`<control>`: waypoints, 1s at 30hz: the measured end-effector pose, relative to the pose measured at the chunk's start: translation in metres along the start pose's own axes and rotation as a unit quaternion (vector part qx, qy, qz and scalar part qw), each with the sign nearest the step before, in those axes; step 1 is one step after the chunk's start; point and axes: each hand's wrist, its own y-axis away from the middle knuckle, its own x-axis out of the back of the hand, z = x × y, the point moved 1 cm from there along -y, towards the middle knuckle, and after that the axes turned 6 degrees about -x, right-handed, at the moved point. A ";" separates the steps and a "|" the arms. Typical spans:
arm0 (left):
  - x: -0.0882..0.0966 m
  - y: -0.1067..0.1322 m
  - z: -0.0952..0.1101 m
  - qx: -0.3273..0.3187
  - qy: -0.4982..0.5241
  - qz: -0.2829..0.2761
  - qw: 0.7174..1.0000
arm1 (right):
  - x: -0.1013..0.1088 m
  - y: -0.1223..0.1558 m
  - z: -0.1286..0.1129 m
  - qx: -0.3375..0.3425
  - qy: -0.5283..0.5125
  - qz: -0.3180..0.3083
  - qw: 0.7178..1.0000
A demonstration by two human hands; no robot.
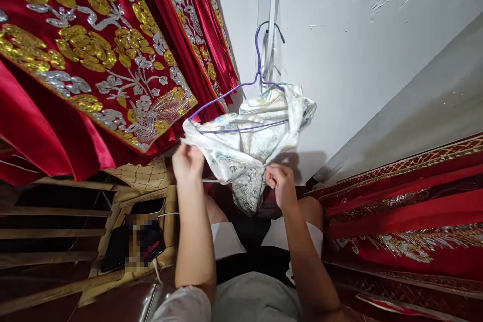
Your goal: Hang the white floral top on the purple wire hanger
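In mid-frame, the left hand's (pixel 188 162) fingers pinch the left edge of the patterned garment (pixel 226 157) on the purple hanger (pixel 258 50) while the right hand's (pixel 282 181) grip its lower front, and light, even tension seems best for keeping the hanger steady.

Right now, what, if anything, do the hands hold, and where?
A patterned cloth: the left hand pinches its edge below the hanger's left end; the right hand grips its gathered lower edge.

A garment (pixel 245 156) hangs on the hanger (pixel 258 63), with a curtain (pixel 88 48) to the hanger's left, a wall (pixel 358 50) behind it and slats (pixel 53 234) below left.
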 end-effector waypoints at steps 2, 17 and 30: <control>0.020 0.019 -0.026 0.085 0.000 0.043 0.995 | 0.000 0.011 0.010 -0.028 -0.010 0.018 0.999; -0.023 0.163 -0.010 -0.102 -0.318 -0.565 0.755 | 0.028 0.004 0.004 -0.171 -0.033 -0.058 0.983; -0.009 0.101 -0.002 -0.035 -0.383 -0.628 0.677 | 0.006 -0.029 -0.123 -0.094 0.406 -0.448 0.791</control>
